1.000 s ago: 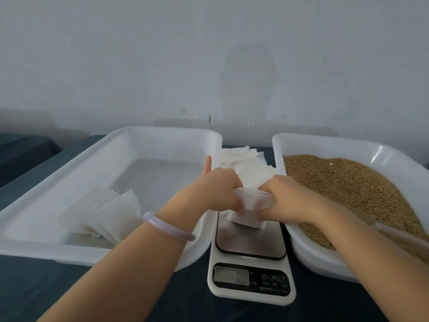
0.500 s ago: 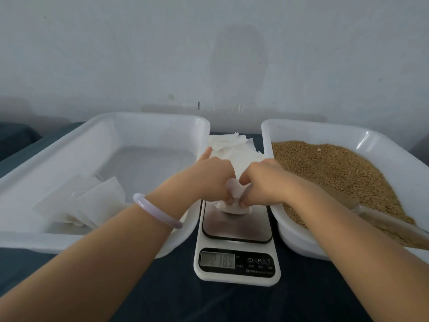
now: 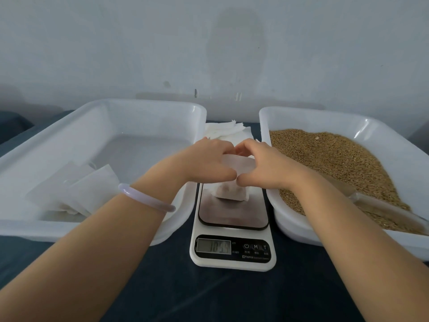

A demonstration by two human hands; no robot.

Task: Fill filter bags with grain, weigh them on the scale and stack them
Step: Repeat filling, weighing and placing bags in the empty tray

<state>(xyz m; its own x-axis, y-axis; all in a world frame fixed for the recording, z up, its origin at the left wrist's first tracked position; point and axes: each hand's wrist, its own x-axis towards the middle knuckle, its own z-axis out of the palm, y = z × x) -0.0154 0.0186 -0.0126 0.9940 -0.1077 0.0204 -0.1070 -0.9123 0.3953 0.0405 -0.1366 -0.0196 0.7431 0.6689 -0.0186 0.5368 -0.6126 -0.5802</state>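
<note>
Filter bag [image 3: 231,194] pinched between hands [image 3: 209,160] [image 3: 269,166].

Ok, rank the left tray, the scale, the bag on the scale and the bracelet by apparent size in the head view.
1. left tray
2. scale
3. bag on the scale and bracelet: look alike, bag partly hidden, so unranked.

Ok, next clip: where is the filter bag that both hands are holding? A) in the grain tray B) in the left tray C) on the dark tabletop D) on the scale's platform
D: the filter bag sits with its bottom on the platform of the scale, while the left hand and right hand pinch its top.
</note>
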